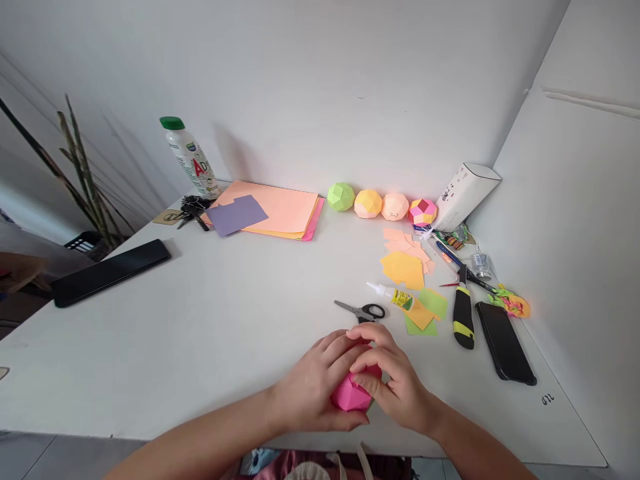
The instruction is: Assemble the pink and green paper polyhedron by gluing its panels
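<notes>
Table point(225, 320), at its six o'clock edge: left hand point(310, 390) and right hand point(395, 387) both clasp the pink paper polyhedron point(350, 395), fingers curled round it. Light, even pressure seems wise, lest facets crush. Scissors point(363, 311) lie at its twelve o'clock.

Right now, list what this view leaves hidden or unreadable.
Head view:
- pink paper shape: largely covered by the left hand and right hand; full form hidden.
- bottle label: print too small to read.
- fabric at the bottom edge: cut off by the frame.
</notes>
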{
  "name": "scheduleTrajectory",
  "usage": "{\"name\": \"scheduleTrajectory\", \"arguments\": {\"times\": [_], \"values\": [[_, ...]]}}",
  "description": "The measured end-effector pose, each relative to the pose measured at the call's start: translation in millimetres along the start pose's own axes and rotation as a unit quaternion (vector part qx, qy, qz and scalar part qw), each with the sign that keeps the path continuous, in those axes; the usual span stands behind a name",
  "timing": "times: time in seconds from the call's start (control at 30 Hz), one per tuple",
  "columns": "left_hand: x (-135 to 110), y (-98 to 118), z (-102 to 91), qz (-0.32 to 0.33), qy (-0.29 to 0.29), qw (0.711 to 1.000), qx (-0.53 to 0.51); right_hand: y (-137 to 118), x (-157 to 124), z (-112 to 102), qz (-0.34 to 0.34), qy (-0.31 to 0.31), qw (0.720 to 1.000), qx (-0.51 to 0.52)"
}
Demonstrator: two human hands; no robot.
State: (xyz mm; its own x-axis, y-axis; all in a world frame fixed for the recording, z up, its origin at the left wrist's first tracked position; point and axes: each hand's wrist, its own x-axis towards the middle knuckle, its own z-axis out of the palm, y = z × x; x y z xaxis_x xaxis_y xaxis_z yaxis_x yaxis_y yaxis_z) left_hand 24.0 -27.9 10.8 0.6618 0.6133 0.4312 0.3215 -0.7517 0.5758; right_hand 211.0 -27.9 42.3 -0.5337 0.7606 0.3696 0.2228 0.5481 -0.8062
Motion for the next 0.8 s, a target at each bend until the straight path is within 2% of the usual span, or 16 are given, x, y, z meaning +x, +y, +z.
{"name": "scheduleTrajectory", "arguments": {"times": [0.17, 0.4, 0.57, 0.8], "values": [[0.2, -0.2, -0.8, -0.008, -0.001, 1.0, 0.004, 2.7, 1.3, -0.1, 0.0, 0.012, 1.0, 0.022], [1.0, -1.1, -1.4, 0.001, 0.0, 1.0, -0.007, 2.5, 1.9, -0.2, -0.008, 0.008, 1.0, -0.014], [0.9, 0.4, -1.0, 0.0, 0.0, 1.0, 0.001, 2.8, 1.0, 2.5, -0.024, 0.029, 0.999, -0.015], [0.4, -0.4, 1.5, 0.003, 0.0, 1.0, 0.0, -3.0, 2.0, -6.3, 0.016, -0.024, 1.0, -0.004]]}}
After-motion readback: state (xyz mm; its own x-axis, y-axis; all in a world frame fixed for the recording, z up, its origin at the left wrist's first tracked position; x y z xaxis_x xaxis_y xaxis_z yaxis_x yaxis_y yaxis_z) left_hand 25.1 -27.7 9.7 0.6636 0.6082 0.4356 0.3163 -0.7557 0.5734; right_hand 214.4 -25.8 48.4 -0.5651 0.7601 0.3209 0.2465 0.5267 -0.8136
